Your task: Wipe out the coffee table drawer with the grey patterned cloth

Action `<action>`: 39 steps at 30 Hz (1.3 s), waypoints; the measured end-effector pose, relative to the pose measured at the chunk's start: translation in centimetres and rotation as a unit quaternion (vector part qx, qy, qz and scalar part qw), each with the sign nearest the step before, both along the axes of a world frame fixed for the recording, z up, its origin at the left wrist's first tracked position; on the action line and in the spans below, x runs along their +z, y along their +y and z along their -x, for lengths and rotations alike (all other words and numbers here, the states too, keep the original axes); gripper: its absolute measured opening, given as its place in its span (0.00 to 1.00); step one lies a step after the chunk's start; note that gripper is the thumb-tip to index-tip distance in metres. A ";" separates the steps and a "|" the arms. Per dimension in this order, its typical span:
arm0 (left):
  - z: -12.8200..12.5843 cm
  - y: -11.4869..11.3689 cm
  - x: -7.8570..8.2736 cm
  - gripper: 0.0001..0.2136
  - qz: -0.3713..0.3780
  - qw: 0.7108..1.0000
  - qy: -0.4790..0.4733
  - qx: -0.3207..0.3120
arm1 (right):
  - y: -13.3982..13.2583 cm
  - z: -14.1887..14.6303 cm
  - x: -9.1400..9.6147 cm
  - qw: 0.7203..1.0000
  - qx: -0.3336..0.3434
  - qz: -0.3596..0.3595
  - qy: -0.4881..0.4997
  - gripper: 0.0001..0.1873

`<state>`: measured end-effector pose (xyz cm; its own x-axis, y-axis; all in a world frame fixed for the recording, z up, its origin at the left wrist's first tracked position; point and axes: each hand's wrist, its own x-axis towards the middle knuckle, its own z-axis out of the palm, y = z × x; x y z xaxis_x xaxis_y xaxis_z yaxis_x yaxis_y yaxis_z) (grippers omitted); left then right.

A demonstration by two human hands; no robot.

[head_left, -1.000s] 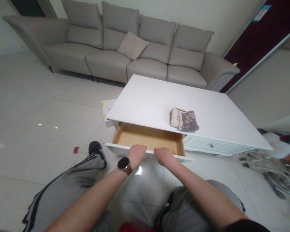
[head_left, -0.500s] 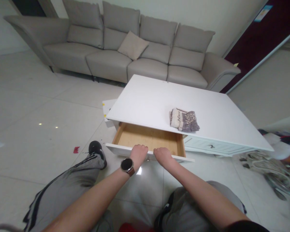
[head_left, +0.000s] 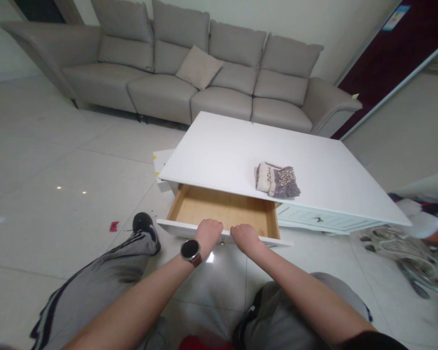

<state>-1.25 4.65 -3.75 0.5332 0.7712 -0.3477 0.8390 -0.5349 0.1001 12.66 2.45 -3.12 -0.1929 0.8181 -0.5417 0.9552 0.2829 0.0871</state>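
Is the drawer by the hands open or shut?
Open. The drawer juts out beneath the white tabletop, baring its wooden inside; left hand and right hand grip it.

Fingertips of left hand (head_left: 209, 233) and right hand (head_left: 244, 237) hidden at drawer front (head_left: 179, 228).

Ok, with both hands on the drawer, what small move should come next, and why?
Probably lift the right hand off the drawer and reach for the folded cloth: the drawer stands open, the left hand also grips its front, and the cloth lies by the near edge of the white table.
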 end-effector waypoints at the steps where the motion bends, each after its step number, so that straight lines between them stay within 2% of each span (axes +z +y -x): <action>1: 0.0 -0.1 0.1 0.14 0.002 1.000 0.000 -0.001 | -0.1 0.0 0.0 1.000 0.001 0.000 0.001 0.19; 14: 0.0 -0.6 0.3 0.15 0.020 0.999 0.028 -0.017 | -0.9 0.7 0.3 1.000 -0.007 0.023 0.002 0.19; 22: 0.4 -1.0 0.3 0.14 0.015 0.999 0.016 -0.023 | -1.1 0.6 0.5 1.000 0.009 0.026 0.009 0.19; 26: 0.4 -1.4 0.0 0.14 0.009 1.000 0.003 -0.013 | -1.1 0.5 0.0 1.000 -0.003 0.019 0.009 0.19; 33: 0.2 0.3 -0.9 0.14 -0.020 1.000 -0.005 -0.003 | 0.3 -0.3 -1.2 0.999 -0.020 -0.039 0.010 0.18; 39: 0.0 1.3 -0.4 0.14 -0.023 0.999 0.000 -0.029 | 0.6 0.1 -0.6 0.999 -0.038 -0.029 0.010 0.18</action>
